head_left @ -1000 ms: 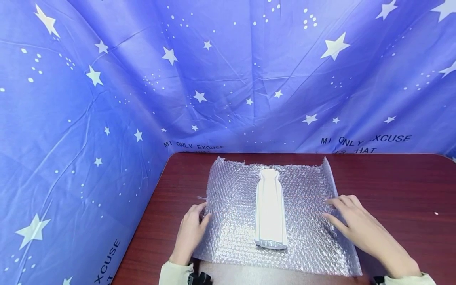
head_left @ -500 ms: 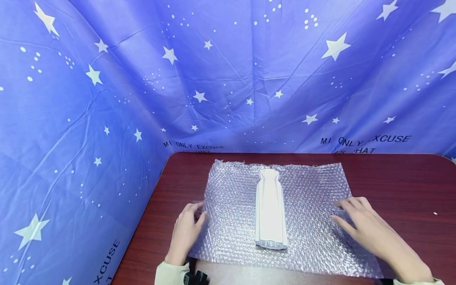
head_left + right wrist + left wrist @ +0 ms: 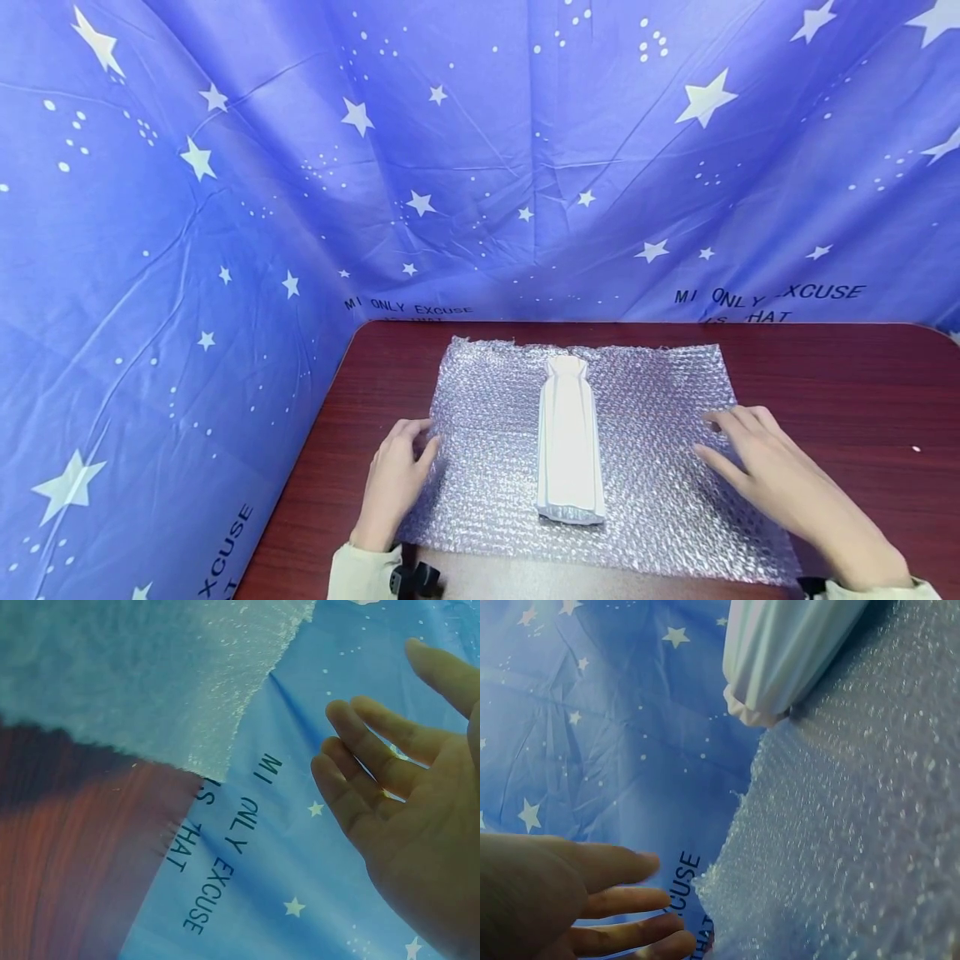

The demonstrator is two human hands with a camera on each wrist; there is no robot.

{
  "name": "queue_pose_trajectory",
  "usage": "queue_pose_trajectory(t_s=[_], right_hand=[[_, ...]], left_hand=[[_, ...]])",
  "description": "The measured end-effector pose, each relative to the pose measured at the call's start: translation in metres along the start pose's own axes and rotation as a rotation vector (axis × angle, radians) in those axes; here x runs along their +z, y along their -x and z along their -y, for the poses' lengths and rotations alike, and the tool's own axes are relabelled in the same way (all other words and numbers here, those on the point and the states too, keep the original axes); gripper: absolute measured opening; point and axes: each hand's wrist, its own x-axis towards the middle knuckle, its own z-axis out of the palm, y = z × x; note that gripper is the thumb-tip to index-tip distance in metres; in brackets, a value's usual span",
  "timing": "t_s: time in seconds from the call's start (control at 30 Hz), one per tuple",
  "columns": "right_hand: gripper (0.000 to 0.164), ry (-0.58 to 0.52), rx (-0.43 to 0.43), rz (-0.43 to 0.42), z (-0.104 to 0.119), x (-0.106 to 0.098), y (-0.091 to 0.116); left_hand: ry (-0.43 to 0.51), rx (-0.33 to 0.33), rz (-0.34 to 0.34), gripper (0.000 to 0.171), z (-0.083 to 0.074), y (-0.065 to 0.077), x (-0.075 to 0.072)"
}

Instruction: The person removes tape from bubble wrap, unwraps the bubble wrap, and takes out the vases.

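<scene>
A sheet of bubble wrap (image 3: 495,475) lies spread over the table. On its middle lies a white, ribbed, vase-like object (image 3: 570,442), its narrow neck toward the back; the left wrist view shows part of this ribbed white object (image 3: 780,660). My left hand (image 3: 393,483) is at the sheet's left edge, thumb and fingers apart, and in its own wrist view the left hand (image 3: 592,900) has loosely straight fingers with nothing between them. My right hand (image 3: 780,475) hovers by the right edge. Relaxed, spread fingers show on the right hand (image 3: 412,772), holding nothing.
The dark red wooden table (image 3: 847,400) ends at the back against a blue curtain (image 3: 525,167) with stars and lettering. That curtain also runs along the left side. A tiny white speck (image 3: 917,449) lies on the table at the right.
The raised side edges of the bubble wrap have come down, the right one most, and the sheet now lies flatter. My right hand has shifted outward to the right; the white object has stayed put.
</scene>
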Motion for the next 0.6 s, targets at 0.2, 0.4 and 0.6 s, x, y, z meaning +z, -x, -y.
queue_pose_trajectory(t_s=[0.2,0.4,0.6], right_hand=[[0.043,-0.022,-0.003,0.008,0.010,-0.003,-0.004],[0.043,-0.044,-0.010,0.000,0.021,-0.005,-0.011],[0.048,-0.084,0.014,0.046,0.030,-0.006,-0.019]], left_hand=[[0.018,0.010,0.014,0.031,-0.010,-0.003,0.003],[0.039,0.025,0.038,0.034,-0.018,-0.007,0.004],[0.050,0.028,0.079,0.038,-0.025,-0.010,0.003]])
